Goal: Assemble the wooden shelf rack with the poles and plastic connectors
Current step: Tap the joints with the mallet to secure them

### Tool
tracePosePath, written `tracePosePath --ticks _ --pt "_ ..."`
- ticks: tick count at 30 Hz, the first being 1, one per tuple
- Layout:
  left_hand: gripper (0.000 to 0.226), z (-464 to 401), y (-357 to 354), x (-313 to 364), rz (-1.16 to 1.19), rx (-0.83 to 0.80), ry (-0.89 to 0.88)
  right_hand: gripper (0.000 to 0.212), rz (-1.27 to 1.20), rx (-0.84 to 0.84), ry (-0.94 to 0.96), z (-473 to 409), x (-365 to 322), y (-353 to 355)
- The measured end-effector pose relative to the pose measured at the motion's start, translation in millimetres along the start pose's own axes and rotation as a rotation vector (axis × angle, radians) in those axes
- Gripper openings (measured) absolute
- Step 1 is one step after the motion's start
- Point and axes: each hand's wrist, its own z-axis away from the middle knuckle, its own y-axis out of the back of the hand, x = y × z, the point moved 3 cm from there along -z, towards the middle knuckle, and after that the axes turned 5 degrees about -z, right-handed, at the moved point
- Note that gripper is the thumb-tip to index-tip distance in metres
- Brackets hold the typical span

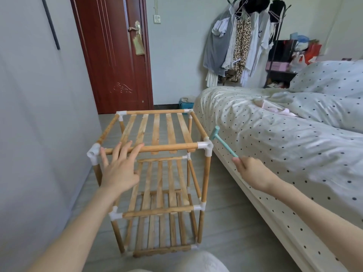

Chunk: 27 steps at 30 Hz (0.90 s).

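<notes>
Three-tier wooden shelf rack (157, 173) upright on the floor (225, 222), between wall at 9 o'clock and bed (275, 154) at 3 o'clock. Left hand (120, 169) flat, fingers released over the front top pole (157, 148). Right hand (250, 171) grasping a small teal hammer (222, 143), head beside the top right connector (206, 147).

Likely risks: glancing blow cracking the plastic; rack tipping toward 9. Little swing room on the bed side; open floor toward 12.

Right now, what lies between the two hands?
In the head view, the rack's front top pole and its white corner connector lie between the left hand and the right hand.
</notes>
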Motion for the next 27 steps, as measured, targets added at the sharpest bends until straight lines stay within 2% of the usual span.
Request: tracePosePath --ticks 1,2,4,5,6,8,9,10,13,14,16,17,18,19,21,22,23,25,27 --pt "0.087 0 0 0 0.003 0.002 0.000 0.044 0.006 -0.004 0.002 -2 4 4" --pt "0.087 0 0 0 0.005 0.004 0.003 0.045 -0.093 0.073 -0.001 -7 4 13" --pt "0.086 0 0 1 0.001 0.004 0.002 0.043 -0.260 0.419 0.085 -1 -3 31" --pt "0.085 0 0 1 0.001 0.009 0.001 0.042 -0.243 0.475 0.124 2 -4 33" --pt "0.085 0 1 1 0.001 0.012 0.001 0.041 -0.225 0.405 0.116 1 -8 29" --pt "0.085 0 1 1 0.009 0.015 0.007 0.041 -0.049 0.038 0.031 2 -5 6" --pt "0.085 0 1 1 0.009 0.016 0.008 0.043 -0.052 0.001 0.015 3 -5 6" --pt "0.085 0 0 1 0.007 0.017 0.008 0.044 -0.059 -0.007 0.014 -6 -3 11" --pt "0.084 1 0 2 0.008 0.017 0.014 0.042 -0.248 0.394 0.131 -4 -11 33" --pt "0.084 1 1 2 0.005 0.017 0.014 0.040 -0.230 0.367 0.129 -3 -15 31" --pt "0.084 1 1 2 0.003 0.011 0.014 0.039 -0.053 0.037 0.024 -1 -9 8" --pt "0.084 1 1 2 0.006 0.010 0.015 0.041 -0.051 -0.048 -0.024 1 -7 5" --pt "0.084 0 0 2 0.004 0.011 0.013 0.043 -0.051 -0.050 0.017 -1 -9 10" --pt "0.084 0 0 2 0.000 0.013 0.014 0.045 -0.105 -0.008 0.029 -7 -13 19" --pt "0.084 0 0 3 -0.003 0.014 0.015 0.044 -0.297 0.336 0.178 -3 -23 37" --pt "0.084 1 0 3 -0.003 0.016 0.016 0.043 -0.289 0.402 0.213 0 -25 38" --pt "0.084 1 0 3 -0.002 0.016 0.015 0.042 -0.264 0.343 0.167 1 -28 31" --pt "0.084 1 1 3 0.010 0.025 0.017 0.039 -0.054 0.023 0.009 0 -16 8" --pt "0.084 1 0 2 0.008 0.023 0.012 0.042 -0.056 -0.015 0.030 -9 -15 16"
